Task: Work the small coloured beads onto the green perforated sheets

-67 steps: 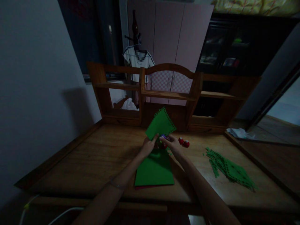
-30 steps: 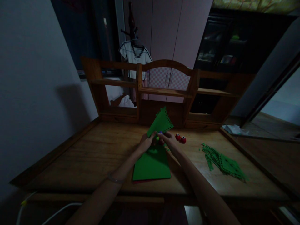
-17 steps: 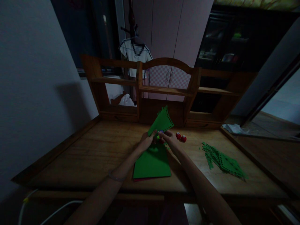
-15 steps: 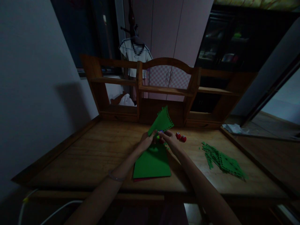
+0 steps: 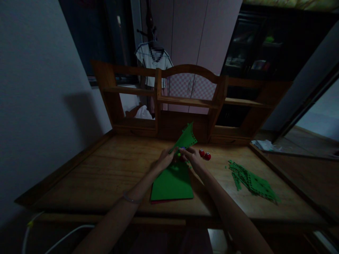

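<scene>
My left hand (image 5: 165,159) pinches the lower edge of a green paper sheet (image 5: 186,138) with punched holes along its border, held up over the wooden desk (image 5: 106,173). My right hand (image 5: 192,157) is closed on a small purple and green punch (image 5: 181,151) set against that sheet's edge. Below both hands lies a flat stack of green paper (image 5: 172,184) with a red sheet showing beneath. Two small red punches (image 5: 204,154) sit just right of my right hand.
A heap of punched green paper pieces (image 5: 251,182) lies on the desk's right side. A wooden shelf unit (image 5: 189,102) stands along the back edge. White crumpled paper (image 5: 265,144) rests at the far right. A white cable (image 5: 66,240) hangs below the front edge.
The held green sheet has turned and tilted, so it now looks narrower and more edge-on. Both hands stay together at its lower edge.
</scene>
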The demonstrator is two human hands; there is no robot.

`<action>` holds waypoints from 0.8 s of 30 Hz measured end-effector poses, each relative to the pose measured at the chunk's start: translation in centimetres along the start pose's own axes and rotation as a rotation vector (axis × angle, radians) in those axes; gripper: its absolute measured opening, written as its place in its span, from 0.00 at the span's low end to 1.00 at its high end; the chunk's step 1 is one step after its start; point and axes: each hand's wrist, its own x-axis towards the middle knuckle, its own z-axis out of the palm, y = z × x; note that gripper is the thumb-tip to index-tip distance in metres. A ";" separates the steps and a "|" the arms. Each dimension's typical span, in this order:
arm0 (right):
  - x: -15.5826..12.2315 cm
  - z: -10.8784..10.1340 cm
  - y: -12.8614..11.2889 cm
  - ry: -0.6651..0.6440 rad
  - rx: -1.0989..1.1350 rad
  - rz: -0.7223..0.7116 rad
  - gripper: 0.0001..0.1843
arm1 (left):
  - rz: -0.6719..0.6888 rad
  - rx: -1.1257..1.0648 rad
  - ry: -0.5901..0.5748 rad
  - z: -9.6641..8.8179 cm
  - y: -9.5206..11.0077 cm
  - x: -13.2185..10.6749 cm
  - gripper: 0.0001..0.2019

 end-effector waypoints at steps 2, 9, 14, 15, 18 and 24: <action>-0.1 0.0 -0.1 0.003 0.001 -0.002 0.19 | -0.004 0.002 -0.004 -0.1 0.3 -0.2 0.27; -0.1 0.1 -0.1 0.081 -0.028 0.045 0.20 | 0.066 -0.035 -0.055 0.0 0.7 -0.2 0.26; 0.1 0.5 0.3 0.080 -0.010 0.002 0.20 | 0.081 -0.051 -0.077 -0.1 0.4 0.0 0.25; 0.1 0.7 0.4 0.063 -0.007 -0.005 0.20 | 0.054 -0.025 -0.053 -0.2 0.3 0.0 0.25; 0.1 1.0 0.4 0.025 -0.013 0.000 0.20 | -0.016 -0.002 0.050 -0.2 0.3 0.1 0.26; -0.1 1.3 -0.2 -0.047 -0.025 0.008 0.19 | -0.050 -0.065 0.120 -0.1 0.6 0.3 0.27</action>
